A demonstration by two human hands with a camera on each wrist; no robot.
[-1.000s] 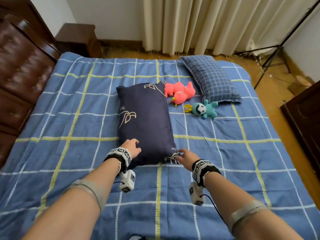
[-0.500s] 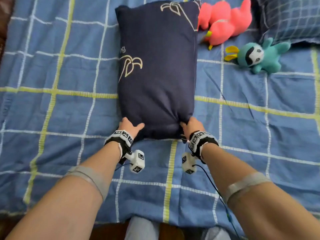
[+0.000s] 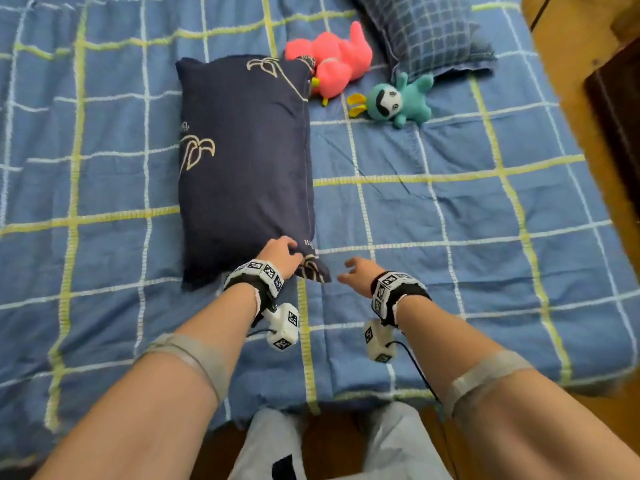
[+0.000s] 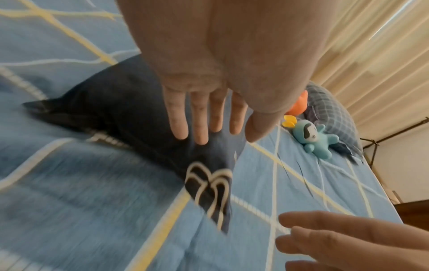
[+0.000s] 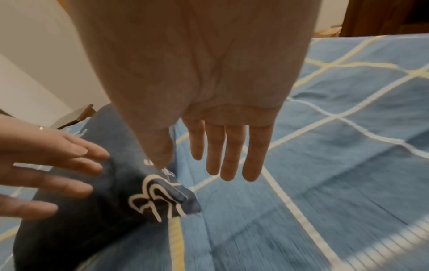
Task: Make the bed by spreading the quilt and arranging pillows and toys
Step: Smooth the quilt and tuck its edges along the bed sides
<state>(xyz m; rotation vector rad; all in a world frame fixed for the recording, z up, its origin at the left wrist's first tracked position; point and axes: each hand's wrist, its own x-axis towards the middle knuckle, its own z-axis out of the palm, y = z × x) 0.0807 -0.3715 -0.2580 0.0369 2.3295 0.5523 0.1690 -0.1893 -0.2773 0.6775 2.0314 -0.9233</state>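
While the blue checked quilt (image 3: 450, 237) lies spread flat over the bed, nothing about it differs from a second ago, so the spreading part looks done to me. Next down in size, the navy pillow (image 3: 242, 161) now lies lengthwise in the middle of the quilt with its near end toward me, closer to the bed's foot edge than it lay a second ago. Beyond it the checked pillow (image 3: 429, 32) sits where it was, with the pink toy (image 3: 336, 60) touching the navy pillow's far corner and the teal toy (image 3: 394, 102) just beside the checked pillow. Half a second ago both my hands clasped the navy pillow's near corners; now my left hand (image 3: 280, 254) rests on its near right corner, fingers straight, its grip released, and my right hand (image 3: 358, 271) is off it, hovering just beside the corner with its grip released, fingers spread. I judge the pillow still needs carrying to the headboard
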